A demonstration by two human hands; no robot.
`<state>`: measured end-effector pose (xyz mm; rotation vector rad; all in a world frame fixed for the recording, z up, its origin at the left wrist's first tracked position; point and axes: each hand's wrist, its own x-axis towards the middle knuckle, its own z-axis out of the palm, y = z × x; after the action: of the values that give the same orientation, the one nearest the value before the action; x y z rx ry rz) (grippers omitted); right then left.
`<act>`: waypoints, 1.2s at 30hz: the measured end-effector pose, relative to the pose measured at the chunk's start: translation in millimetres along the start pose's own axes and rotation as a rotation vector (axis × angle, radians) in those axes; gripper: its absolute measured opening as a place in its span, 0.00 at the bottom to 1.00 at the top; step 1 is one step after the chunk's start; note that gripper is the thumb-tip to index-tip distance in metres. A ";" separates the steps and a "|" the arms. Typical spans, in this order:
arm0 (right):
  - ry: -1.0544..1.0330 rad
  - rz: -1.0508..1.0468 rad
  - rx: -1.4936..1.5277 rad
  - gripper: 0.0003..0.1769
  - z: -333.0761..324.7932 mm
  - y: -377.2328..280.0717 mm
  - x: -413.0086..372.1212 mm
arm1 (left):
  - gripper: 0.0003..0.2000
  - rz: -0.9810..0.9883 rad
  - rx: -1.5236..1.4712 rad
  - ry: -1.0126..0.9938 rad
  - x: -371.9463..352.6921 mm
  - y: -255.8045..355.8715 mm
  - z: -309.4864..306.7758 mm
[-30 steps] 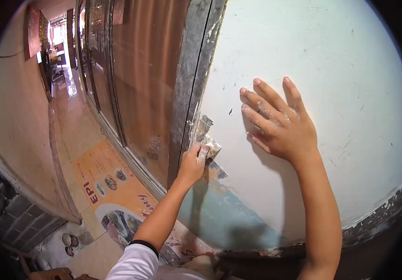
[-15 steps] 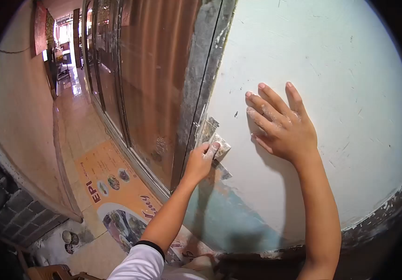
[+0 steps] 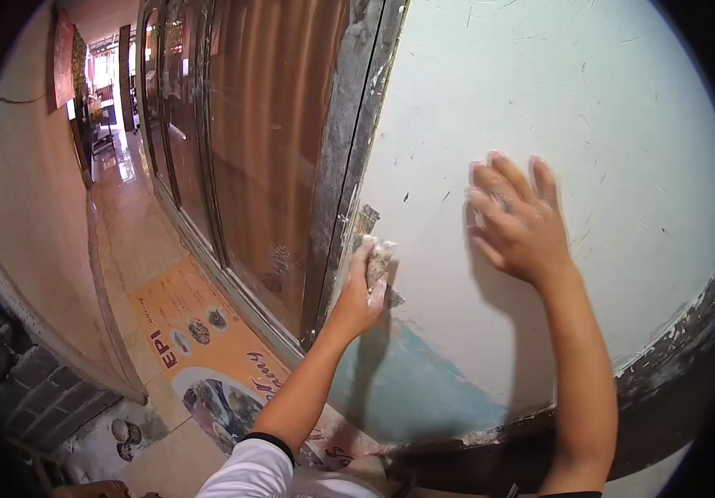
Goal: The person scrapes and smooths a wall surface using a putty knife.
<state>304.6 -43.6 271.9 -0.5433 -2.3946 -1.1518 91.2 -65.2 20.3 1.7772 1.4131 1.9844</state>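
My left hand is closed round a putty-smeared scraper at the left edge of the white wall panel, beside the dark frame. The fingers and thumb carry white smears and cover part of the tool, while grey ends of its flat blade show above and below the grip. To the right, my right hand lies against the panel with its fingers stretched out and slightly bent, holding nothing. Its fingertips are whitened too. Below the left hand, a bluish-green patch shows on the panel.
A brown glass sliding door with a dark frame runs along the left. An orange printed banner covers part of the tiled floor. Grey blocks and a small tin stand at lower left. A dark ledge borders the panel below.
My left hand has turned the scraper more upright at the panel's edge. My right hand has shifted right on the panel, its fingers closer together. The view has moved slightly.
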 end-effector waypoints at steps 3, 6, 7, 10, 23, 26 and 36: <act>0.049 0.086 -0.167 0.23 -32.7 22.2 -24.9 | 0.30 -0.092 0.103 -0.049 9.7 24.4 -7.4; 0.087 0.166 -0.290 0.24 -56.7 49.1 -51.8 | 0.29 -0.045 0.278 -0.038 12.6 22.2 -7.1; 0.088 0.167 -0.294 0.24 -59.3 56.1 -61.7 | 0.29 -0.063 0.318 -0.080 12.8 21.6 -7.4; 0.132 0.121 -0.400 0.23 -55.6 64.9 -82.3 | 0.28 -0.002 0.411 -0.059 4.9 2.0 7.0; 0.198 0.147 -0.397 0.25 -48.4 63.4 -82.0 | 0.36 0.121 0.312 -0.040 20.4 -14.9 18.8; 0.196 0.143 -0.397 0.26 -47.8 66.8 -84.9 | 0.37 0.042 0.396 -0.149 -1.6 -29.9 13.2; -0.030 0.043 -0.342 0.31 -31.9 32.0 -46.3 | 0.35 0.044 0.326 -0.187 17.6 -12.6 7.1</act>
<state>366.1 -58.1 285.6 -0.7202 -2.2082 -1.5543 86.0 -43.2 23.3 2.0768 1.7225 1.6256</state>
